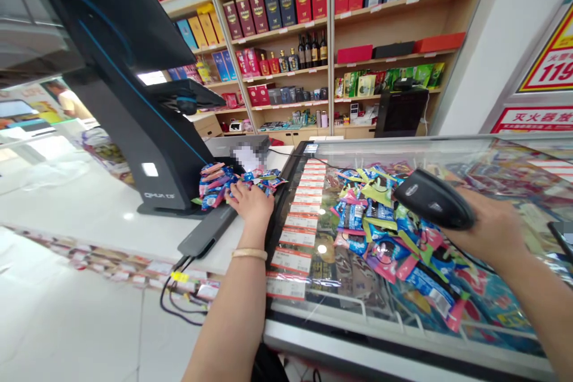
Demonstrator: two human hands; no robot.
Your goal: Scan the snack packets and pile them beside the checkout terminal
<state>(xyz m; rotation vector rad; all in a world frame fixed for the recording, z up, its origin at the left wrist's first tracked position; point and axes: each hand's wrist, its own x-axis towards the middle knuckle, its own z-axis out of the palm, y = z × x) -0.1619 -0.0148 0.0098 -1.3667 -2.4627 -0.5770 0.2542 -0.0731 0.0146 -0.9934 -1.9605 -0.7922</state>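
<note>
Wearing a pale bangle (249, 253) on my left wrist, I stretch both arms out past the near edge of a glass case (403, 353). My right hand (490, 224) is wrapped around a black scanner (434, 199), over the right side of a big heap of packets (380, 212) in blue, pink and yellow-green, spread over the middle of the glass. Price labels (302, 224) run along the case's left edge. Just beyond that edge, my left hand (251, 200) rests on a small heap of packets (211, 191) near the right edge of the white counter (80, 203); its fingers are loosely spread, and I cannot tell whether they pinch any. Below that wrist, a grey bar (208, 239) sits by the counter's front edge, with cables (172, 292) hanging from its end. A screen stand (147, 185) rises just beside the small heap. Farther off, wall shelves hold bottles (312, 51) and boxes (280, 7).
</note>
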